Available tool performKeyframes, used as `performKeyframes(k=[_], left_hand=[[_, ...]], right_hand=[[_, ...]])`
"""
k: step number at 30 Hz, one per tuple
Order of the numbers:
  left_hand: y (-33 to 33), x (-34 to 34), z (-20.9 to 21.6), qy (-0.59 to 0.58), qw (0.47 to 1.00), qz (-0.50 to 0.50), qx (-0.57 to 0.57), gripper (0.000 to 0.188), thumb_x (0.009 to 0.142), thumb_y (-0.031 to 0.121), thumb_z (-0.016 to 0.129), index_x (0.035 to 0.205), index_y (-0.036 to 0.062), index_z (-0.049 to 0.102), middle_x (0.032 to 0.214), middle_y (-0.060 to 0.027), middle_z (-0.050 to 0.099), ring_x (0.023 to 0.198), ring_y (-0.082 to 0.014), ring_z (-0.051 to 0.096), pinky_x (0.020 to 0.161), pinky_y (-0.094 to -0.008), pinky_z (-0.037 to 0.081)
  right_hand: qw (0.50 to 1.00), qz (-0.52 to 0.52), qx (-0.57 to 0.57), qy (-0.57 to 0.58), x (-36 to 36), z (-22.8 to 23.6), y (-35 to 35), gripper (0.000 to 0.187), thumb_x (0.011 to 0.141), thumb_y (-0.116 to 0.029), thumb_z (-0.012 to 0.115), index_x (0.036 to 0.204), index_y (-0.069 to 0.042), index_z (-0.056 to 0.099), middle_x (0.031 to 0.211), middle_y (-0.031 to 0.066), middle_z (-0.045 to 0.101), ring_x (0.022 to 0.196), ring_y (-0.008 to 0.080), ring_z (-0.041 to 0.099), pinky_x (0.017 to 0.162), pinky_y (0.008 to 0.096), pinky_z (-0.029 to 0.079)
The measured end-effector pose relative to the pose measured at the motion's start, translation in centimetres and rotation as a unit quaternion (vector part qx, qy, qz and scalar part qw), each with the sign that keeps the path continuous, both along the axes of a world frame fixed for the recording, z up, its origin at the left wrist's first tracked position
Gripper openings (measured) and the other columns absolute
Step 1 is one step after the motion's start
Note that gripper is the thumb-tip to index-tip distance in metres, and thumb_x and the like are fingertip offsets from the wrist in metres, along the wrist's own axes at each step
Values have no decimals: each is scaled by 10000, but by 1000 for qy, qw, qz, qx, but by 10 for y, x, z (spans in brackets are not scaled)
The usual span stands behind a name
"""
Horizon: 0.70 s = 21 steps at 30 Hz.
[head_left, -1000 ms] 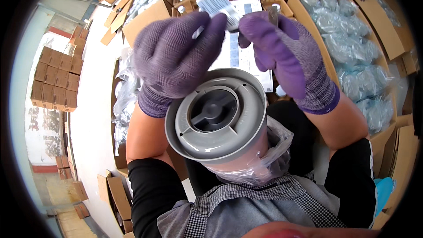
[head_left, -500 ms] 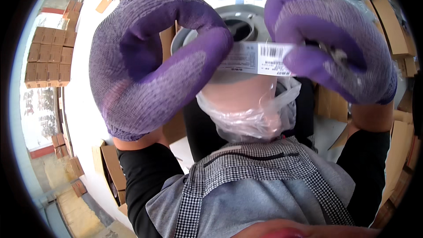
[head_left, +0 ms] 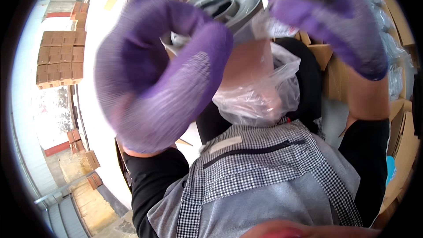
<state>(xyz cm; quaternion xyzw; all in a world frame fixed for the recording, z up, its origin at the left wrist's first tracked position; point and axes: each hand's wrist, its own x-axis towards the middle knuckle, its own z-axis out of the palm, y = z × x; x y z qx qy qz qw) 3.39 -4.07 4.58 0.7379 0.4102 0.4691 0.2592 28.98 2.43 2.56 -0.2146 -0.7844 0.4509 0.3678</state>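
In front of my lap stands a grey round plastic part (head_left: pixel 251 2) with a ringed opening, on a pinkish-brown cylinder (head_left: pixel 249 64). A crumpled clear plastic bag (head_left: pixel 260 99) wraps the cylinder's lower end. My left hand (head_left: pixel 163 70), in a purple glove and blurred, curls into a ring beside the part. Its thumb and fingers press together; what they hold is hidden. My right hand (head_left: pixel 330 17), gloved alike, is closed at the upper right. A translucent film (head_left: pixel 260 24) runs from its fingertips toward the cylinder.
Open cardboard boxes (head_left: pixel 396 128) line the right side, with clear plastic-wrapped items (head_left: pixel 394 50) above them. Stacked brown cartons (head_left: pixel 61 53) stand by the far-left wall. A white surface (head_left: pixel 103 75) lies left of my left hand. My dark-clad knee (head_left: pixel 304 57) is beside the bag.
The white barcoded label strip stretched between both hands no longer shows there. My right hand has moved up, and the grey part has tilted and shifted slightly.
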Motion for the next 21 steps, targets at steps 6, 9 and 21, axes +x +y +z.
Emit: performKeyframes(k=[6,9,21], left_hand=[[-23,18,-26,127,989,76,18,101,815,13,697,885,-60,694,1337,-309,592,1227,-323,606,1047,-405,448],[-30,27,-33,189,975,113,39,110,812,7,702,878,-79,689,1319,-296,602,1200,-306,612,1040,-399,447],[-8,16,-45,240,951,180,82,173,811,64,806,884,-66,719,1188,-209,705,1029,-226,691,948,-362,518]], right_hand=[[998,43,21,-44,2,-51,3,234,970,-246,677,844,-51,644,1147,176,647,1160,242,618,912,371,483],[989,49,135,-19,-1,-69,12,223,937,-182,688,784,-50,595,1077,168,636,1097,257,627,911,387,480],[963,14,225,149,-34,-109,43,337,901,-213,744,719,-18,539,1207,226,560,1067,314,612,879,390,472]])
